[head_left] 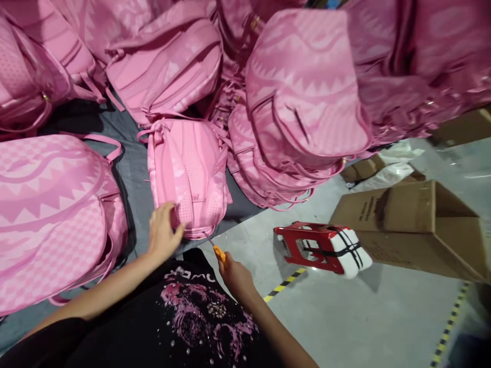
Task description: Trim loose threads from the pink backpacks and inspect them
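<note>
A small pink backpack (207,179) lies on the dark grey cloth in front of me, its straps and padded back facing up. My left hand (164,232) is at its near left corner, thumb apart from the fingers and nothing visible in the grasp. Closed around the orange handle of a thin metal-shafted tool (218,251), my right hand (235,276) is just off the near edge of the backpack. The tool's tip points at the zipper edge there; whether it touches cannot be made out.
A larger pink backpack (49,204) lies at the left. More pink backpacks (307,87) are piled behind and to the right. On the grey floor stand a red stool (314,248) with a white strapped-on pad and an open cardboard box (399,230). Yellow-black tape (286,284) marks the floor.
</note>
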The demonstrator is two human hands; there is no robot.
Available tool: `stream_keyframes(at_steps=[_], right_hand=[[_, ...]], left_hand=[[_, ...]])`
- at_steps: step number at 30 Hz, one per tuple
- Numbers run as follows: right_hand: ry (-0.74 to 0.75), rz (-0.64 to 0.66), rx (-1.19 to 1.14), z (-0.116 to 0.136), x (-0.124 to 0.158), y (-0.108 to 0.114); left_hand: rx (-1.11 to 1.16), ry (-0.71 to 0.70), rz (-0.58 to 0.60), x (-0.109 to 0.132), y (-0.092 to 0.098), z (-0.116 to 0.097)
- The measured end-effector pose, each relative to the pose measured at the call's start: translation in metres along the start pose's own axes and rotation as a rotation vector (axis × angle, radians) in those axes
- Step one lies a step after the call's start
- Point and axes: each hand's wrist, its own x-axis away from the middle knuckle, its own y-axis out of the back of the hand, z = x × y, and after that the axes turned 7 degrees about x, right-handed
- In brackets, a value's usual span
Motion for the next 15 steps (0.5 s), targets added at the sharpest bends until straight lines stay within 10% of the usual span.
stream_keyframes(at_steps=[3, 7, 11, 15], right_hand=[[0.015, -0.017, -0.028, -0.006, -0.004, 0.004], [0.104, -0.036, -0.071, -0.019, -0.012, 0.007], [0.248, -0.125, -0.272, -0.051, -0.011, -0.006], [0.359, -0.368, -0.684, -0.091, 0.003, -0.026]], left_hand=[[-0.493, -0.369, 0.256, 0.003, -0.039, 0.006], [-0.835, -0.393, 0.382, -0.022, -0.079, 0.017], [-0.746, -0.35, 0.372, -0.043, -0.083, 0.0], [-0.407, -0.228, 0.21, -0.051, -0.059, -0.063]])
